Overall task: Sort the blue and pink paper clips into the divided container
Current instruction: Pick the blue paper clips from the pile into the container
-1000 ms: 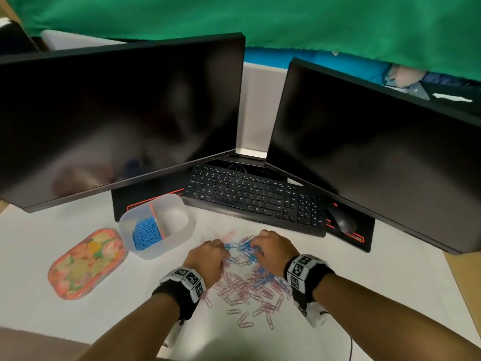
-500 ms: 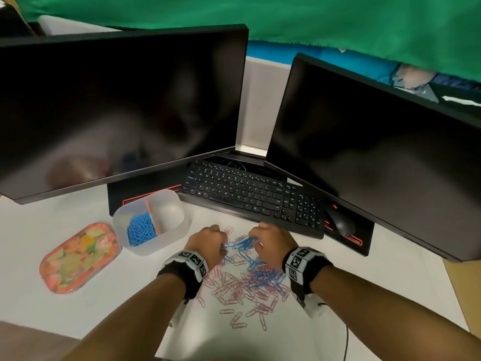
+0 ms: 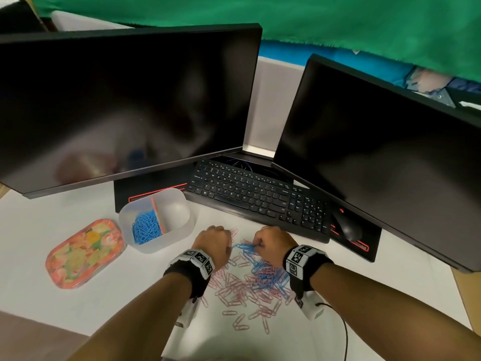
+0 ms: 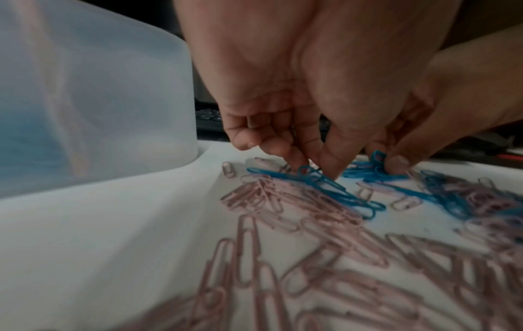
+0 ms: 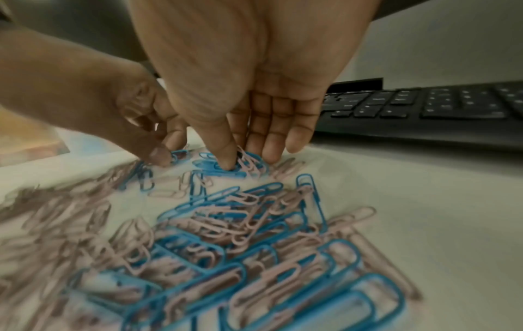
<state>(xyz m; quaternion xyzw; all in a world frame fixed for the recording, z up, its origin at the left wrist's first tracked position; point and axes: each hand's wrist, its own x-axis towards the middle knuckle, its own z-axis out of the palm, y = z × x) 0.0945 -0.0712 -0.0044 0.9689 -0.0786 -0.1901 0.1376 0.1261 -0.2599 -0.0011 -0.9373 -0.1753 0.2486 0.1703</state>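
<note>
A translucent white plastic divided container [image 3: 156, 220] with a pink partition sits on the white desk [image 3: 52, 295], and everything else lies around it. Its left compartment holds a heap of blue paper clips [image 3: 145, 226]; the right compartment shows no clips. Just right of and nearer than the container, both hands work at the far edge of a loose scatter of pink paper clips [image 3: 234, 287] mixed with blue ones.

The left hand [image 3: 214, 244] has its fingers curled down, thumb and fingertips [image 4: 300, 156] pinching a small bunch of loose blue paper clips [image 4: 325, 188] against the desk. The right hand [image 3: 273, 244], just beside it, also pinches blue clips between thumb and fingers, with the other fingers straighter and resting on the pile.

Left of the container lies a flat oval lid [image 3: 84, 252] with a pink floral print. Behind the container stand two dark monitors [image 3: 125, 105] and a black keyboard [image 3: 260, 196].
</note>
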